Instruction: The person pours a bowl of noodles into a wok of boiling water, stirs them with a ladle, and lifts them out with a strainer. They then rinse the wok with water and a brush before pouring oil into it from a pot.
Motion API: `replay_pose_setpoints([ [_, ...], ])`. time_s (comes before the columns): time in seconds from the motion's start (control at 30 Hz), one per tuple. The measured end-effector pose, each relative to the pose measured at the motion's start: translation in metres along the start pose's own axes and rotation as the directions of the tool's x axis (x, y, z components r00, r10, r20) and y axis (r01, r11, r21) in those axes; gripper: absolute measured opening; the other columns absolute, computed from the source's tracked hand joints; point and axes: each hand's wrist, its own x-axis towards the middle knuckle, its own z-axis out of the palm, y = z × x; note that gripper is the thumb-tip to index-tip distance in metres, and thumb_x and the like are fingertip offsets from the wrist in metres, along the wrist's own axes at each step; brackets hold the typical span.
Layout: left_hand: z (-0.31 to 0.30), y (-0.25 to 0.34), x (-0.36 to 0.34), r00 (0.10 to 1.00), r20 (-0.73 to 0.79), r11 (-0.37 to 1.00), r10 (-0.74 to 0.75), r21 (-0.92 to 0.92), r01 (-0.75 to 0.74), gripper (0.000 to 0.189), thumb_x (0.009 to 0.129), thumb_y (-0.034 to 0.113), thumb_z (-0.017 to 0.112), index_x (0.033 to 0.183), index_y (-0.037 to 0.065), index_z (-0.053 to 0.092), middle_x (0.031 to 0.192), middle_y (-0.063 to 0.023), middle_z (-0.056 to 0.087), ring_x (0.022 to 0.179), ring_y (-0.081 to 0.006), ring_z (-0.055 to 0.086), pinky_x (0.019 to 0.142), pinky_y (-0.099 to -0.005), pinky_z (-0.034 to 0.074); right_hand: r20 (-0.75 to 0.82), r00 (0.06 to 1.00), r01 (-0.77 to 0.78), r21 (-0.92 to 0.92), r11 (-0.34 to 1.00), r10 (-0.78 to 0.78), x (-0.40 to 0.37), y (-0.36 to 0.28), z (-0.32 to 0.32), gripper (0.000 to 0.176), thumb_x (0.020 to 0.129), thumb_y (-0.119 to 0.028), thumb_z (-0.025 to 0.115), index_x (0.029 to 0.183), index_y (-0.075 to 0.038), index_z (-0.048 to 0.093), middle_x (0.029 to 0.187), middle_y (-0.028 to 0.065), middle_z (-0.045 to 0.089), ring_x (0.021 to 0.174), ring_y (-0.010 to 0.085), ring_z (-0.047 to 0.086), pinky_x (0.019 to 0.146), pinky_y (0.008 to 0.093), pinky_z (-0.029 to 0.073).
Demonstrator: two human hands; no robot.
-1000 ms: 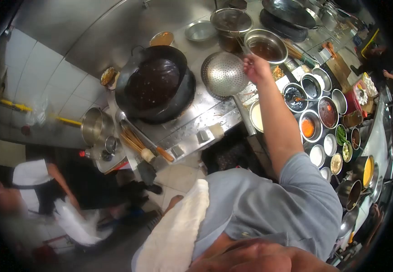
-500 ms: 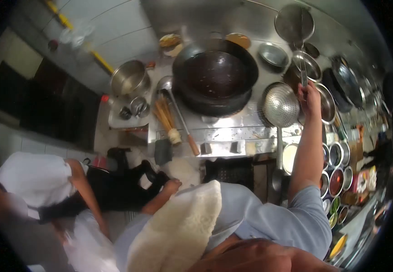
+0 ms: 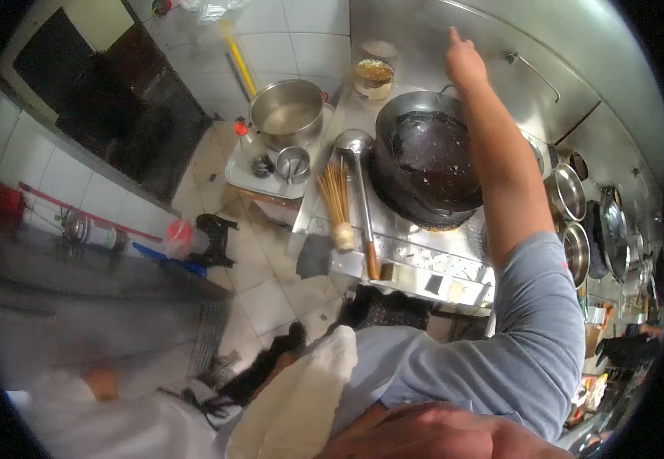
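My right hand (image 3: 466,64) reaches up past the far right side of the wok, its index finger stretched out toward the steel back wall. No object shows in it. Below the forearm sits a large black wok (image 3: 401,183) with dark, shiny liquid (image 3: 431,157) inside; my arm covers its right edge. Of my left arm only a sliver of skin (image 3: 280,364) shows beside a cream towel (image 3: 309,394); the left fingers are hidden. Left of the wok lie a ladle (image 3: 367,222) with a wooden handle and a bamboo wok brush (image 3: 335,200).
A steel pot (image 3: 287,115) and a small metal cup (image 3: 293,164) stand on a white tray (image 3: 251,177) at left. A can (image 3: 374,76) stands behind the wok. Steel bowls (image 3: 569,193) line the right. A person in white (image 3: 140,421) is at lower left.
My right hand has let go of the strainer handle and moved up and left, finger extended. My view has turned, so the wok sits farther right. The person at left has shifted lower.
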Motion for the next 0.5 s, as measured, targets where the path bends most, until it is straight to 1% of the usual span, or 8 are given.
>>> replay_pose_setpoints([
  [0.1,-0.005,0.001,0.004,1.0,0.016,1.0,0.0,-0.011,0.0,0.025,0.092,0.023,0.052,0.099,0.004,0.067,0.101,-0.0148,0.066,0.095,-0.0326,0.061,0.087,-0.0402,0.046,0.121,0.993,0.01,0.054,0.998,-0.017,0.031,0.02,0.011,0.05,0.087,-0.012,0.051,0.137,-0.014,0.051,0.116,0.0282,0.062,0.098,0.0394,0.065,0.088,0.0482,0.051],
  [0.13,-0.008,0.003,0.006,1.0,0.023,1.0,0.007,-0.004,-0.007,0.025,0.092,0.023,0.052,0.1,0.004,0.067,0.102,-0.0147,0.066,0.096,-0.0323,0.06,0.088,-0.0401,0.046,0.122,0.992,-0.02,0.035,0.999,0.016,0.021,0.034,0.01,0.05,0.087,-0.012,0.051,0.137,-0.014,0.051,0.116,0.0282,0.062,0.098,0.0394,0.065,0.088,0.0482,0.051],
  [0.2,-0.022,0.009,0.013,0.999,0.041,0.999,0.026,0.022,-0.027,0.026,0.092,0.023,0.052,0.101,0.004,0.067,0.104,-0.0145,0.065,0.097,-0.0318,0.06,0.089,-0.0397,0.045,0.026,1.0,0.0,0.211,0.977,-0.005,-0.006,0.06,-0.001,0.049,0.085,-0.015,0.055,0.133,-0.008,0.055,0.116,0.0251,0.064,0.098,0.0383,0.066,0.089,0.0452,0.051],
  [0.23,-0.031,0.018,0.019,0.998,0.048,0.999,0.044,0.029,-0.045,0.026,0.092,0.023,0.052,0.102,0.004,0.067,0.104,-0.0145,0.065,0.098,-0.0315,0.06,0.089,-0.0395,0.045,0.076,0.978,-0.207,0.396,0.895,0.193,-0.025,0.079,-0.008,0.051,0.082,-0.016,0.058,0.132,-0.004,0.055,0.122,0.0216,0.063,0.101,0.0382,0.065,0.091,0.0431,0.05],
  [0.3,-0.045,0.033,0.033,0.993,0.086,0.994,0.076,0.073,-0.082,0.026,0.093,0.023,0.052,0.103,0.004,0.067,0.106,-0.0143,0.065,0.1,-0.031,0.059,0.091,-0.0392,0.045,0.038,0.917,-0.35,0.55,0.758,0.396,-0.071,0.138,-0.009,0.054,0.084,-0.011,0.057,0.138,-0.005,0.05,0.109,0.02,0.068,0.082,0.0313,0.068,0.072,0.0416,0.054],
  [0.37,-0.062,0.052,0.047,0.989,0.116,0.988,0.096,0.112,-0.108,0.027,0.093,0.023,0.052,0.104,0.004,0.067,0.108,-0.0142,0.065,0.101,-0.0305,0.059,0.092,-0.0388,0.044,0.285,0.786,-0.397,0.913,0.095,0.548,-0.144,0.158,-0.069,0.054,0.088,-0.005,0.057,0.141,-0.008,0.048,0.073,0.0017,0.055,0.054,0.0097,0.045,0.044,0.0256,0.036],
  [0.43,-0.075,0.074,0.051,0.984,0.135,0.981,0.113,0.141,-0.132,0.027,0.093,0.023,0.052,0.105,0.003,0.066,0.109,-0.014,0.065,0.103,-0.03,0.059,0.093,-0.0385,0.044,0.312,0.766,-0.355,0.934,-0.035,0.562,-0.206,0.227,-0.085,0.056,0.092,-0.008,0.054,0.146,-0.008,0.039,0.079,0.0014,0.056,0.053,0.0058,0.041,0.042,0.0205,0.031],
  [0.5,-0.083,0.087,0.053,0.982,0.146,0.976,0.119,0.165,-0.143,0.028,0.093,0.023,0.052,0.106,0.003,0.066,0.111,-0.0138,0.064,0.104,-0.0295,0.058,0.094,-0.0381,0.043,0.359,0.682,-0.399,0.913,-0.087,0.637,-0.259,0.274,-0.106,0.054,0.096,-0.01,0.05,0.148,-0.007,0.034,0.076,0.0015,0.054,0.05,0.0054,0.038,0.039,0.0187,0.027],
])
